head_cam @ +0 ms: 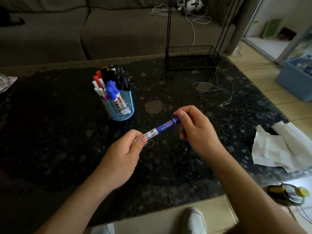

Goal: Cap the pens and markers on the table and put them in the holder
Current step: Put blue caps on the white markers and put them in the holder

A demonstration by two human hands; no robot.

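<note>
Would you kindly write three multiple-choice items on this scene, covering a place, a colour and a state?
1. Where does the holder stand?
A. on the sofa
B. on the table
C. in the wire basket

2. What colour is the holder?
A. blue
B. yellow
C. red

3. How is the marker held?
A. lying loose on the table
B. by the left hand alone
C. by both hands, one at each end

Answers: 1 B, it sits on the dark tabletop; 2 A, its wall is blue; 3 C, left hand and right hand grip opposite ends.

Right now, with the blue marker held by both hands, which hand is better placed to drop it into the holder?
Probably the left hand: it grips the blue marker's white end and sits nearer the holder, with bare table between.
</note>
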